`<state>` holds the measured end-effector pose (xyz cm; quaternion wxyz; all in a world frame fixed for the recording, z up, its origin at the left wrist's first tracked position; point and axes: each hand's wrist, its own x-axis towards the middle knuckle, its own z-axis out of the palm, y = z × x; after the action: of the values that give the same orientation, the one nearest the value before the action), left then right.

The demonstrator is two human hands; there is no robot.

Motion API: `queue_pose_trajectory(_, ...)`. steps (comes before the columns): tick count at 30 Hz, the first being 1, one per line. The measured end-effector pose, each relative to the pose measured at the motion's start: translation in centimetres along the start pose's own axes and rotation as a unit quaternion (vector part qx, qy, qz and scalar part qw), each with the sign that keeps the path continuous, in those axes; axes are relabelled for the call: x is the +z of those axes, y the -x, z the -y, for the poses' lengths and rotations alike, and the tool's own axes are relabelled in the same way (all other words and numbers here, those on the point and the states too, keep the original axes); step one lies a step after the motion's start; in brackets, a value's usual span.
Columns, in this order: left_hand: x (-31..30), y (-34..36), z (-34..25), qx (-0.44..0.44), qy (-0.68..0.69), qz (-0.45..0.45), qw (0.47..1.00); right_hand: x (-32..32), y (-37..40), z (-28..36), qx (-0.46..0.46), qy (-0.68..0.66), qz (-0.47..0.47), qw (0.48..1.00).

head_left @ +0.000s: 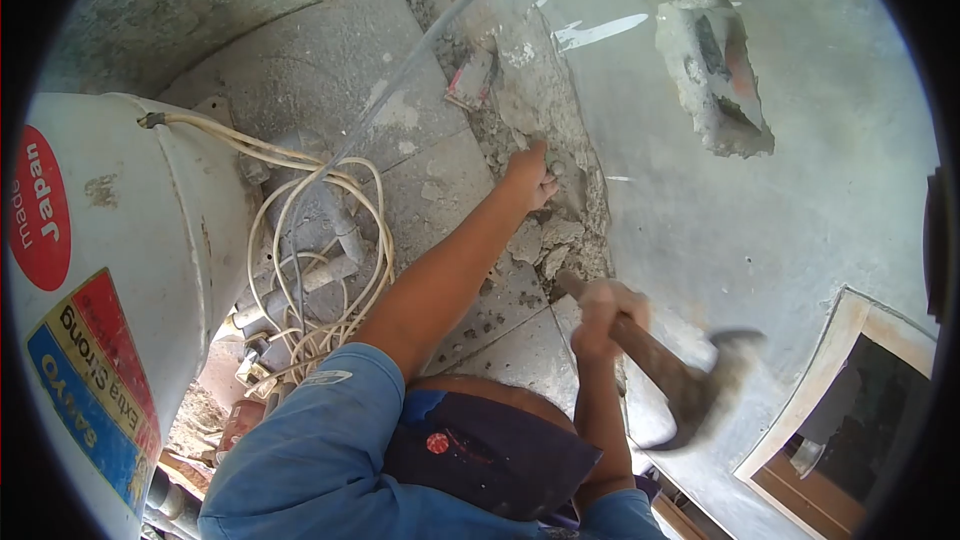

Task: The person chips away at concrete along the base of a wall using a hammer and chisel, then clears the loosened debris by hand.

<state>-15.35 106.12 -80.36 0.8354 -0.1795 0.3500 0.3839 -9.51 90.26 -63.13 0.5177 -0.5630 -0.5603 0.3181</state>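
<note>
My right hand point(598, 318) is wrapped round the wooden handle of a hammer point(672, 368), whose head is blurred by motion off to the right, near the wall. Against the broken base of the wall, my left hand point(530, 178) is closed in a fist around what looks like a chisel point(557, 169); only its round grey end shows, and the rest is hidden. Around that fist lie chipped mortar and broken concrete pieces point(562, 232). A small crumpled red-and-white packet point(470, 80) rests a little beyond it.
A large white tank point(130, 210) stands at left, beside coiled cream cable point(375, 240) and grey pipes point(325, 285). A grey hose point(430, 35) crosses above the tiled floor point(440, 180). The plastered wall point(690, 230) has a rough hole point(725, 70) and a framed opening point(850, 410).
</note>
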Motion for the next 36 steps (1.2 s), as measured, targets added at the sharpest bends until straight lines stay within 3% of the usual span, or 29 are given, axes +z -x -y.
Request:
queue_pose_trajectory(1,0.4,1.0,-0.3,0.000,-0.001,0.003,1.000,-0.7,1.4,-4.9,0.052,0.179,0.049,0.981)
queue_pose_trajectory(2,0.8,2.2,-0.5,0.002,-0.012,-0.021,1.000,-0.3,1.5,-6.0,0.103,0.352,0.096,0.925)
queue_pose_trajectory(3,1.4,2.9,-1.0,0.008,-0.026,-0.043,0.999,-0.7,1.8,-6.3,0.097,0.352,0.091,0.927)
queue_pose_trajectory(5,-0.6,-1.3,-0.8,0.015,-0.029,-0.032,0.999,-0.7,1.8,-6.4,0.260,0.360,0.089,0.891)
queue_pose_trajectory(7,-2.7,-1.2,2.4,-0.016,-0.028,-0.040,0.999,-1.2,3.5,-4.7,0.292,0.362,0.080,0.882)
queue_pose_trajectory(9,-2.3,1.2,0.7,0.012,-0.044,-0.012,0.999,-0.7,2.3,-4.0,0.288,0.350,0.068,0.889)
queue_pose_trajectory(11,-3.7,3.3,0.9,0.001,-0.070,0.005,0.998,-1.5,3.0,-2.4,0.351,0.375,0.083,0.854)
queue_pose_trajectory(15,-3.6,6.7,1.7,-0.013,-0.151,-0.013,0.988,-2.0,4.3,-2.0,0.304,0.338,0.024,0.890)
queue_pose_trajectory(17,-3.1,6.5,2.3,-0.012,-0.154,0.017,0.988,-2.5,5.1,-3.2,0.208,0.280,-0.051,0.936)
queue_pose_trajectory(19,-2.2,6.0,2.7,-0.010,-0.154,0.049,0.987,-3.3,4.5,-2.8,0.182,0.306,-0.041,0.934)
queue_pose_trajectory(21,-1.2,4.6,2.5,-0.024,-0.129,0.023,0.991,-3.0,3.5,-0.4,0.157,0.332,-0.032,0.930)
queue_pose_trajectory(23,-0.9,3.4,2.0,-0.029,-0.105,0.029,0.994,-2.4,2.2,2.8,0.202,0.195,-0.040,0.959)
queue_pose_trajectory(24,-0.8,2.9,1.8,-0.033,-0.081,0.035,0.996,-2.3,2.1,4.0,0.203,0.195,-0.039,0.959)
queue_pose_trajectory(27,-0.2,1.7,2.5,-0.018,-0.035,0.048,0.998,-2.1,1.9,5.9,0.080,0.138,-0.101,0.982)
queue_pose_trajectory(30,0.6,1.1,3.2,-0.013,-0.024,0.021,0.999,-1.9,2.0,4.0,0.051,0.063,-0.056,0.995)
queue_pose_trajectory(31,1.0,1.2,3.3,-0.012,-0.023,0.020,0.999,-2.2,2.7,2.2,0.050,0.063,-0.054,0.995)
queue_pose_trajectory(33,2.3,3.0,3.1,-0.007,-0.039,-0.082,0.996,-3.3,5.3,-3.2,0.123,0.242,-0.019,0.962)
queue_pose_trajectory(34,2.2,3.5,2.9,-0.006,-0.040,-0.081,0.996,-3.5,5.9,-4.4,0.158,0.327,-0.003,0.932)
queue_pose_trajectory(36,0.6,4.7,2.9,0.028,-0.034,-0.119,0.992,-3.1,6.3,-4.1,0.173,0.292,-0.038,0.940)
